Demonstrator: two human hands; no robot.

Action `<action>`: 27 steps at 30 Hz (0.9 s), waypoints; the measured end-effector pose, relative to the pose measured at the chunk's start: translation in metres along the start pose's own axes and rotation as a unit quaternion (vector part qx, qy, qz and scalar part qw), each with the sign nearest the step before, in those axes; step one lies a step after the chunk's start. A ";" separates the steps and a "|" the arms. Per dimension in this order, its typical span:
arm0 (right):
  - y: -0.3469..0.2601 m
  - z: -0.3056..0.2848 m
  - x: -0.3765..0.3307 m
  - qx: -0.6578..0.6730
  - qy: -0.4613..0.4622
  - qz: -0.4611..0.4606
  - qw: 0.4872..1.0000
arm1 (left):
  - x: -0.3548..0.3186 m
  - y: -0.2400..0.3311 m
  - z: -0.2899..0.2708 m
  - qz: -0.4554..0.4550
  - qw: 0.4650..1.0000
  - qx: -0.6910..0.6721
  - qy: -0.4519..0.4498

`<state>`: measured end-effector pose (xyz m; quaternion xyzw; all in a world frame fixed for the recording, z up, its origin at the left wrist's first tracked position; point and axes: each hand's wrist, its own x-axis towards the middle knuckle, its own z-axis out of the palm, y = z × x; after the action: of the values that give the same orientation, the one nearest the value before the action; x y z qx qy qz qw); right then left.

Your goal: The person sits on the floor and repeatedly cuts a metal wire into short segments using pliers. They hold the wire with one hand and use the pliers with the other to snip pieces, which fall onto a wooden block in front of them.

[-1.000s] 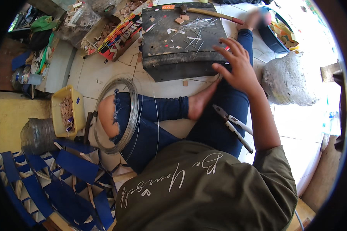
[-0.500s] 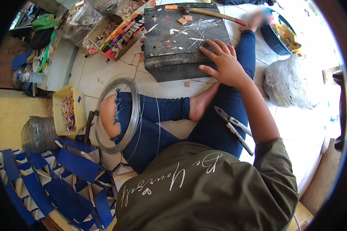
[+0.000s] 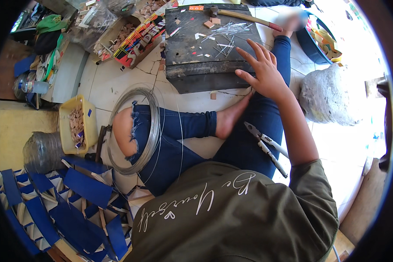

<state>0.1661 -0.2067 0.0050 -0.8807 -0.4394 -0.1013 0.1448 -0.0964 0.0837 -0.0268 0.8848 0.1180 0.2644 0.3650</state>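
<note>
My right hand (image 3: 266,76) rests with its fingers spread on the right front corner of a dark wooden block (image 3: 192,52) on the tiled floor. It holds nothing. Short cut wire pieces (image 3: 229,32) and small wood chips lie on the block's top. A hammer with a wooden handle (image 3: 244,17) lies along its far edge. Pliers with white handles (image 3: 266,146) lie on my right thigh, just below the hand's forearm. A coil of grey wire (image 3: 150,126) loops around my left knee. My left hand is out of sight.
A yellow tub of small wood bits (image 3: 76,126) stands at the left, with blue flat pieces (image 3: 83,187) heaped below it. A grey-white sack (image 3: 327,94) sits right of my hand. A blue bowl (image 3: 314,37) is at the far right. Boxes and clutter fill the top left.
My right hand has shifted a little along the block's right front corner, and its fingers have spread. The pliers and wire coil have not moved.
</note>
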 end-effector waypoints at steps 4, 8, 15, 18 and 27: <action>-0.003 0.000 0.000 0.008 -0.009 -0.020 1.000 | 0.000 -0.003 -0.002 -0.001 1.000 -0.001 -0.023; -0.007 0.002 0.005 0.009 -0.027 -0.013 1.000 | 0.005 0.008 -0.003 0.023 1.000 0.000 -0.006; -0.004 0.000 0.009 0.007 -0.015 -0.008 1.000 | 0.003 0.027 -0.001 -0.006 0.999 0.032 -0.030; -0.004 0.001 0.010 -0.003 -0.023 0.004 1.000 | 0.005 0.008 -0.002 -0.005 1.000 0.022 0.012; -0.002 0.000 0.015 -0.033 -0.006 0.051 0.998 | -0.006 -0.011 -0.003 -0.062 0.998 -0.003 0.006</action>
<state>0.1738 -0.1947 0.0104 -0.9071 -0.3907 -0.1033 0.1181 -0.1028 0.0903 -0.0350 0.8729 0.1744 0.2469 0.3830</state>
